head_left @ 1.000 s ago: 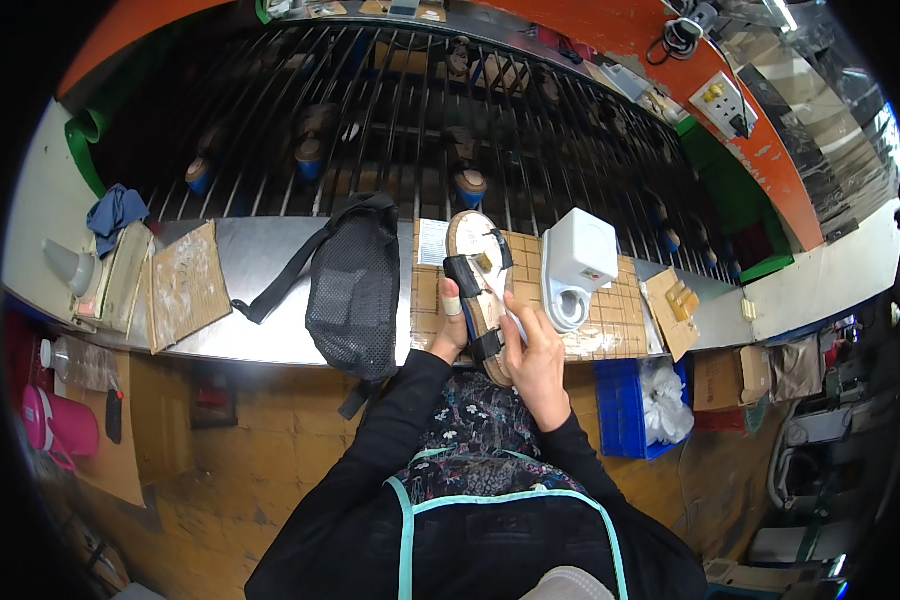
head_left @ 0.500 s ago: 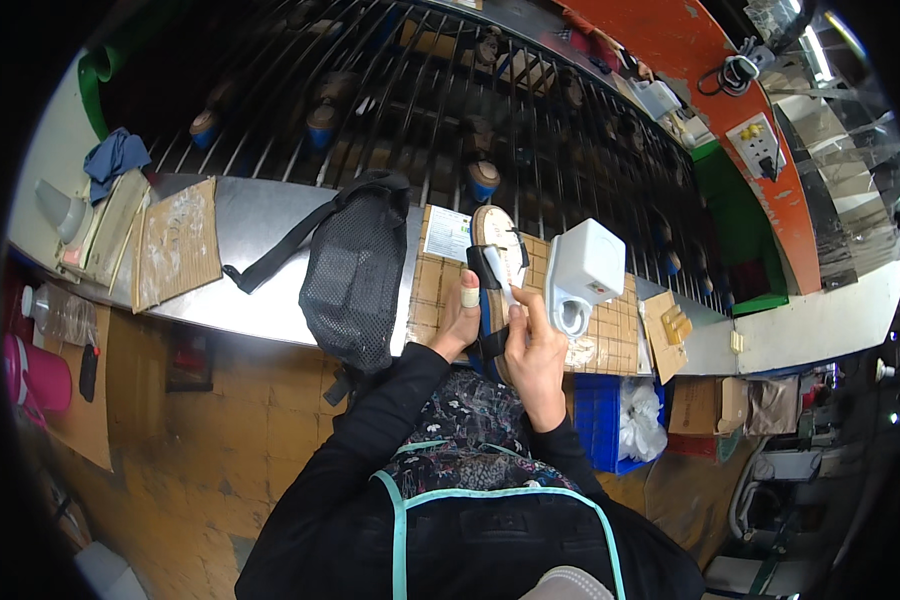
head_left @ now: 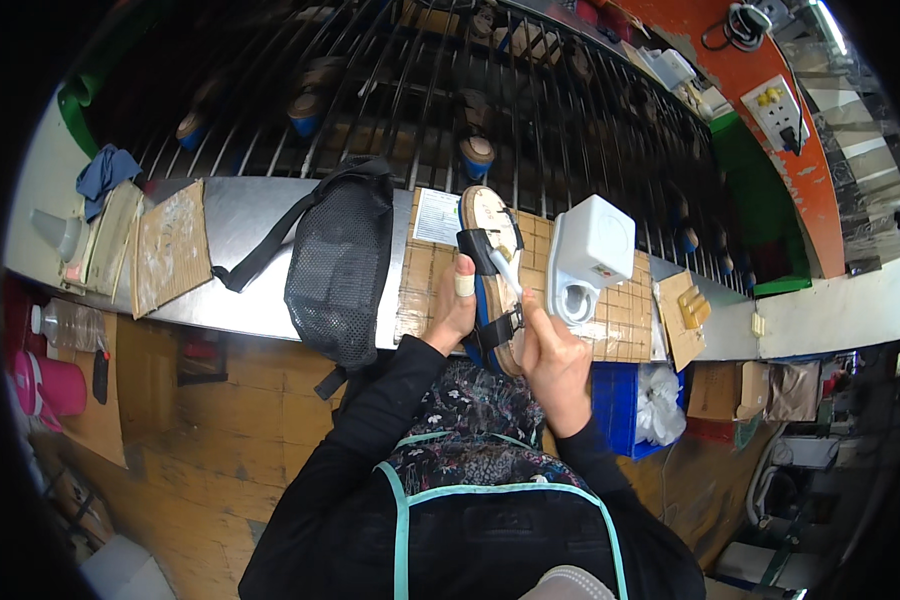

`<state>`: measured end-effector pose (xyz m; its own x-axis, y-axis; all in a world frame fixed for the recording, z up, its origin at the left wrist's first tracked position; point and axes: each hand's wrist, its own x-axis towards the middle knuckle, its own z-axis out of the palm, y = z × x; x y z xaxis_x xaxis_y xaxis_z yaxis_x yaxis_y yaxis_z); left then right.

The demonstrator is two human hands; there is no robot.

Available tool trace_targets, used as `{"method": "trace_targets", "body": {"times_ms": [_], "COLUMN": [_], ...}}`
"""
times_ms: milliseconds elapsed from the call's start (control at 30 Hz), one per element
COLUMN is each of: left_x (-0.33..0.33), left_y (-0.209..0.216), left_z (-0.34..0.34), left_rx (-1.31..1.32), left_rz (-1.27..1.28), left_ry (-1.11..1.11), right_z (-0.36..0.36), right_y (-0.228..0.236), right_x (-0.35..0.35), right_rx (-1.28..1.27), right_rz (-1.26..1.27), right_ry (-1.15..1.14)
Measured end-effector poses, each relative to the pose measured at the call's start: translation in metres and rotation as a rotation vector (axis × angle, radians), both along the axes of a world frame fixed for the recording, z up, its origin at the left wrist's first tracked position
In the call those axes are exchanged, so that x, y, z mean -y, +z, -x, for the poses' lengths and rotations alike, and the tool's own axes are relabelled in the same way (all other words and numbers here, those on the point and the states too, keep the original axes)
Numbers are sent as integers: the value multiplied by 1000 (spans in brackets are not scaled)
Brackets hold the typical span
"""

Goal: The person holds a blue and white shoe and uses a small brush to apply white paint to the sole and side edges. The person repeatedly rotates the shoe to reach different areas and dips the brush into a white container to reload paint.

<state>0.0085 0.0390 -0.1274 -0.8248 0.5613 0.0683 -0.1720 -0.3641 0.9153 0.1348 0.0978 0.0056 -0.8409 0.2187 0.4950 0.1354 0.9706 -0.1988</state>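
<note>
My left hand (head_left: 452, 308) is wrapped round the near side of a sandal (head_left: 488, 208), with a pale band on the thumb. The sandal has a tan footbed, dark straps and a blue edge, and its toe points away from me. In my right hand (head_left: 560, 365) is a slim white brush-like tool (head_left: 508, 270), pinched in the fingers. Its tip meets the sandal near the front strap; the bristles, if any, are too small to make out. Right of the sandal stands a white dispenser (head_left: 595, 245) with a round cup at its front.
A cardboard mat (head_left: 425, 290) lies beneath the work. Left of it are a black mesh bag (head_left: 342, 260) and a corrugated board (head_left: 175, 245). Beyond the bench runs a rack of metal bars (head_left: 390, 130) carrying shoes. A blue crate (head_left: 610, 415) stands below on the right.
The view has shifted slightly. My right hand has moved a little to the right of the sandal, and the white tool now slants more across the front strap. The left hand keeps its hold.
</note>
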Motion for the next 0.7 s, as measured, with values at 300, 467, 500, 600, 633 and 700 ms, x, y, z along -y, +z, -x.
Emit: {"method": "trace_targets", "body": {"times_ms": [300, 467, 500, 600, 633, 700], "left_x": [0, -2, -2, -1, -1, 0], "left_y": [6, 9, 7, 1, 0, 1], "left_z": [3, 4, 5, 8, 9, 12], "left_rx": [-55, -80, -72, -26, -11, 21], "left_rz": [42, 126, 133, 114, 84, 26], "left_ry": [43, 91, 93, 17, -18, -86], "right_z": [41, 74, 73, 59, 55, 43], "right_y": [95, 102, 101, 95, 93, 86], "right_x": [-59, -43, -39, -36, -39, -51], "right_rx": [290, 78, 109, 187, 152, 82], "right_rz": [-553, -831, -871, -984, -922, -793], "right_ry": [288, 452, 446, 430, 444, 459]}}
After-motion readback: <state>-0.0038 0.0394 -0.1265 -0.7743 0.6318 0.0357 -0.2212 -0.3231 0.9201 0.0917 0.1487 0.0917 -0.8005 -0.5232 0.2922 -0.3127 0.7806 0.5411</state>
